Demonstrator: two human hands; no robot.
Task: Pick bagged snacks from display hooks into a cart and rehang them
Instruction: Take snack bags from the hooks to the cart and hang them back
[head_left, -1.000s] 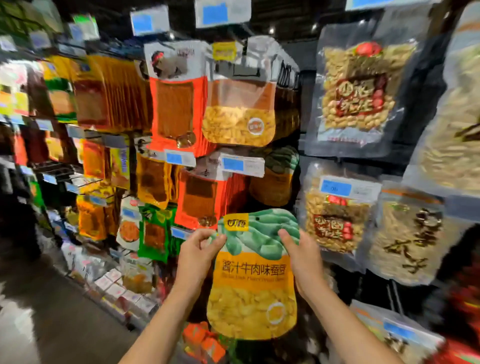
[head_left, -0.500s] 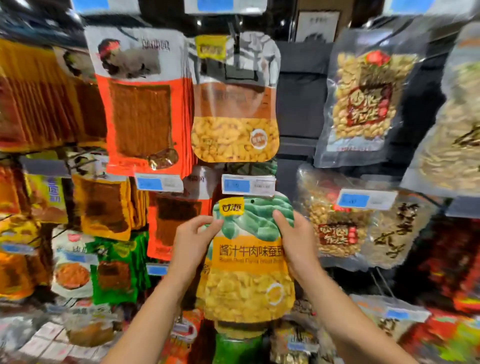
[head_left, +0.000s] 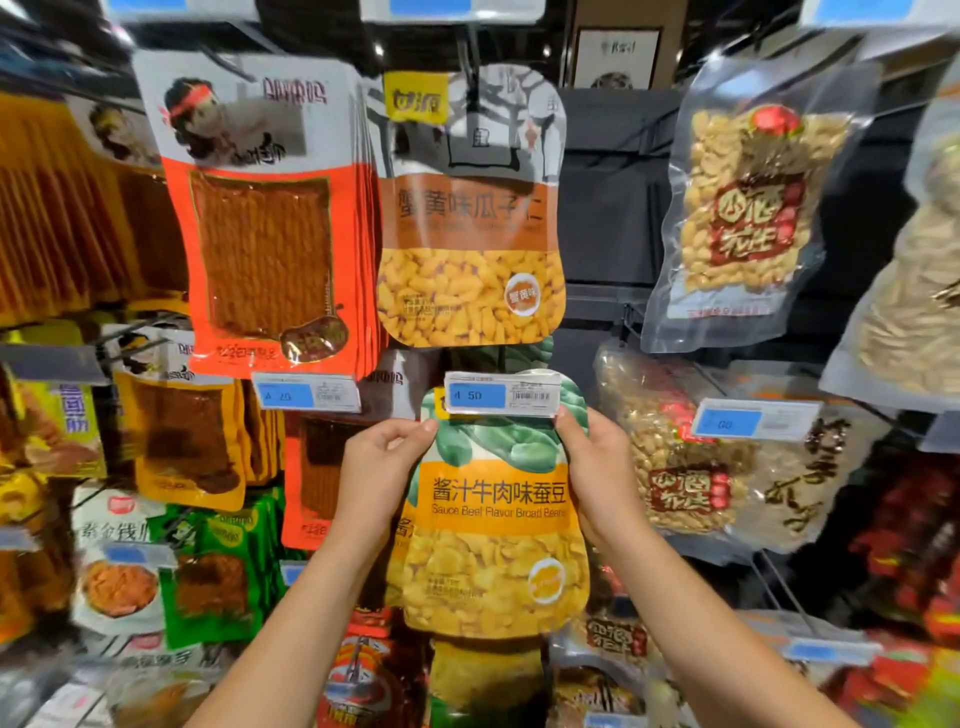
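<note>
A green and orange bag of sauce beef flavor broad beans (head_left: 496, 525) hangs upright between my two hands. My left hand (head_left: 376, 467) pinches its upper left edge and my right hand (head_left: 597, 467) grips its upper right edge. The bag's top sits just behind the price tag (head_left: 503, 395) at the tip of a display hook, so its hanging hole is hidden. More bags of the same kind show behind it.
An orange seed-kernel bag (head_left: 470, 208) hangs directly above, a red-orange spicy strip bag (head_left: 270, 218) to its left. Clear peanut bags (head_left: 743, 202) hang at right. Lower hooks carry several more snack bags. No cart is in view.
Both hands raised the broad bean bag and brought it in toward the hook, until its top went behind the price tag. The view moved closer to the display.
</note>
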